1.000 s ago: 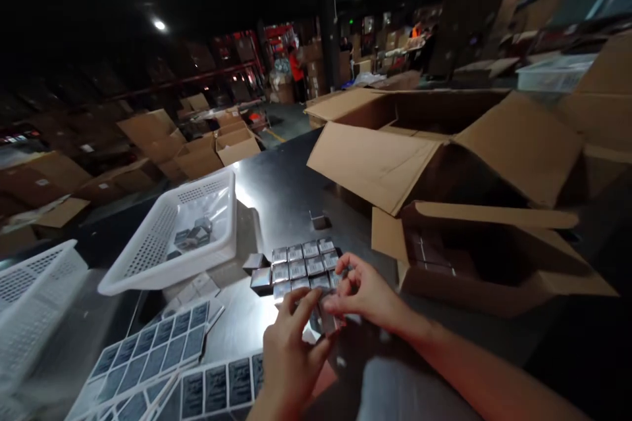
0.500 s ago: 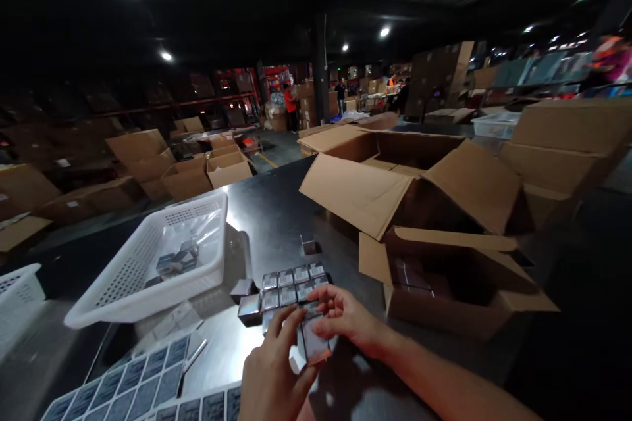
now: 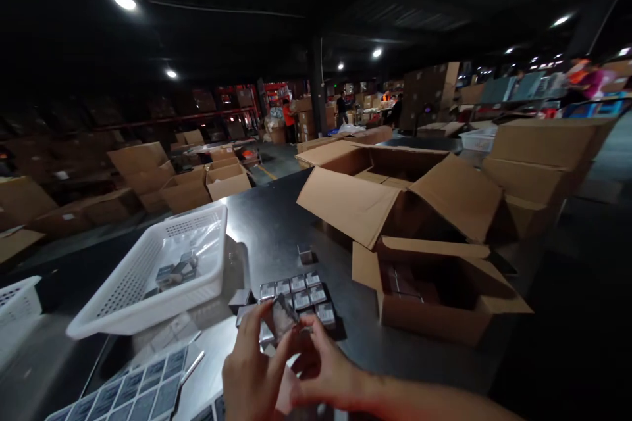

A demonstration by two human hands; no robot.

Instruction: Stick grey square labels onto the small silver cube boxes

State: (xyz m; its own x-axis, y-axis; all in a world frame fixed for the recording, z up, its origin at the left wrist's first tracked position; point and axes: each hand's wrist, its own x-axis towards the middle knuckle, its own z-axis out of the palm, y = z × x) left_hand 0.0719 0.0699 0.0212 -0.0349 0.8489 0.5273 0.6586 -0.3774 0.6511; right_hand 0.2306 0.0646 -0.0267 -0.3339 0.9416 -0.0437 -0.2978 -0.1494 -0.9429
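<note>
Left hand has a small box pinched between thumb and fingers, lower middle of the frame, overlapping the rows of boxes in view. Right hand is curled at its right edge (honestly can't tell if that one's gripping or just touching). I'd keep the left pinch light, since the thing probably dents easily, let the right fingertips do the fiddly bit, and avoid knocking those rows.
</note>
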